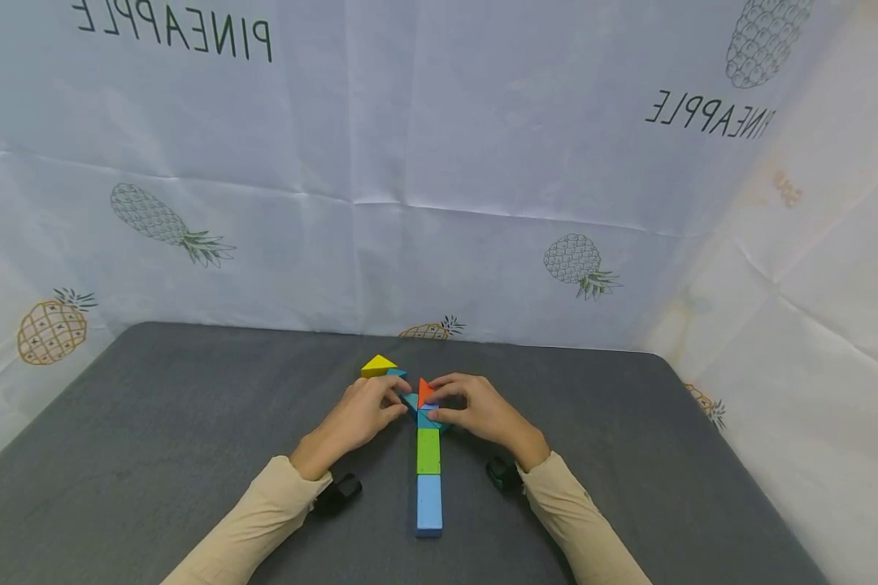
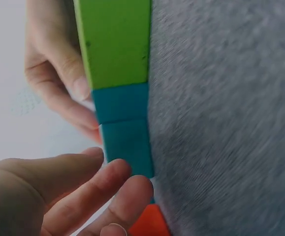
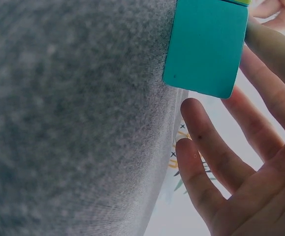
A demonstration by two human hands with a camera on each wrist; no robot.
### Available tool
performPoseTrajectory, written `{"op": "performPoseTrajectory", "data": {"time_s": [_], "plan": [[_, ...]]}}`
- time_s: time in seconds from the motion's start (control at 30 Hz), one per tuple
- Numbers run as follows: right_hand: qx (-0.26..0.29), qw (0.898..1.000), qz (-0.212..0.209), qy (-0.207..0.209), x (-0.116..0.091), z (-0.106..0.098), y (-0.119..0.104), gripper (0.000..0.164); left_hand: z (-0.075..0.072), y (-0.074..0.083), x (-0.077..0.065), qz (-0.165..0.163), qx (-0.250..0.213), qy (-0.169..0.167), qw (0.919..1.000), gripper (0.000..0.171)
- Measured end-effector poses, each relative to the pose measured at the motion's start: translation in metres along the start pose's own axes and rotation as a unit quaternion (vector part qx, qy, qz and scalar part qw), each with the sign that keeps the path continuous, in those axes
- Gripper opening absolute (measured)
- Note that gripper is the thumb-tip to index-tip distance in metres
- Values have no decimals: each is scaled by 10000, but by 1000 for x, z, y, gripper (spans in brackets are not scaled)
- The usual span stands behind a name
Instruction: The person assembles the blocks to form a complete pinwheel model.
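The orange triangle [image 1: 423, 391] stands at the far end of a straight row of blocks, a little right of the left hand [image 1: 362, 413]. Just on its near side lies a blue piece [image 1: 425, 421], then the green block [image 1: 428, 452], then the light blue block [image 1: 429, 504] at the near end. The green and light blue blocks lie end to end.

The right hand [image 1: 475, 410] comes in from the right. Its index fingertip is at the right side of the orange triangle and its thumb tip is over the blue piece; I cannot tell whether they pinch anything. Its other fingers are spread apart, as the right wrist view shows, beside a teal block [image 3: 206, 46].

The left hand's fingers are loosely bent, thumb and fingertips apart, next to a teal piece [image 1: 410, 400] left of the row. Beyond these fingers, the left wrist view shows part of an orange piece [image 2: 151, 221]; which one, I cannot tell.

Far left of the row, a small blue piece [image 1: 396, 373] sits just beside the yellow triangle [image 1: 377, 367].

Everything lies on a dark grey surface [image 1: 212, 406]. Beige sleeves [image 1: 252, 520] cover both forearms, and a black device [image 1: 345, 488] is at each wrist. Behind the surface hangs a pale cloth [image 1: 454, 146] printed with pineapples.
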State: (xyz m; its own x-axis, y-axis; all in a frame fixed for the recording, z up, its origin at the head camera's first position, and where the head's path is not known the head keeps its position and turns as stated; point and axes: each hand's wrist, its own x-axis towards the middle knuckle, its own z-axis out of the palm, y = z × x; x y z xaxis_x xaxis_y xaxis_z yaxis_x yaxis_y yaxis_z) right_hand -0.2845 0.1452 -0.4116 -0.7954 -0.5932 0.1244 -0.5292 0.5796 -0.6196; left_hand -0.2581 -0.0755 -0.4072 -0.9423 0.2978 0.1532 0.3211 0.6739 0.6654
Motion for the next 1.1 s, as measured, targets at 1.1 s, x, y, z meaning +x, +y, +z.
{"op": "performPoseTrajectory", "data": {"time_s": [1.1], "plan": [[6, 10000, 50, 0, 1, 0, 1, 26, -31, -21, 5, -154, 524, 184, 9983, 28]]}}
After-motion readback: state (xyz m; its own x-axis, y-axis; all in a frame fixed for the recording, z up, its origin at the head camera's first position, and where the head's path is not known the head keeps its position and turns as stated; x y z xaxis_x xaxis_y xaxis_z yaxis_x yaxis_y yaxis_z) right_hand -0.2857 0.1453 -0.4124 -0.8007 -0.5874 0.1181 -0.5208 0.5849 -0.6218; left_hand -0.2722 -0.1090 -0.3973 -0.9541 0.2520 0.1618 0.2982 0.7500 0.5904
